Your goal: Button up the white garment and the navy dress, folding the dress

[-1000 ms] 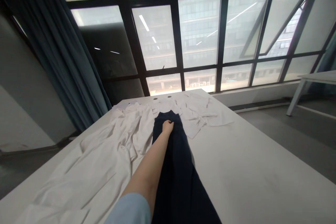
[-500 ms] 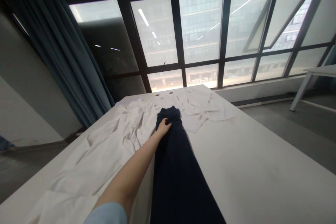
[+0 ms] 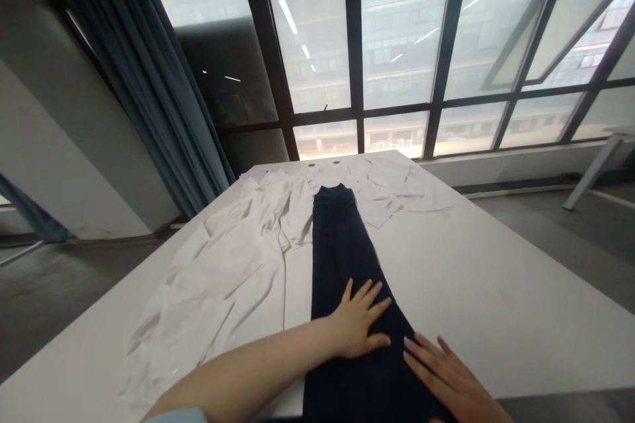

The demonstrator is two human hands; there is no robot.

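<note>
A pair of dark navy trousers lies lengthwise on the white table, folded into a long strip with the waistband at the far end. My left hand rests flat on the trousers' lower half, fingers spread. At the right edge of the dark cloth, my right hand lies with its fingers stretched out and their tips touching it. Neither hand grips anything. The near end of the trousers runs out of view at the bottom.
Rumpled white garments spread along the table's left side. More white clothing lies at the far right. Behind the table stand large windows and a blue curtain. Part of another table shows at right.
My left hand has left the waistband area and come down the trousers toward me, opening out flat. My right hand has entered at the lower right. The view has shifted slightly.
</note>
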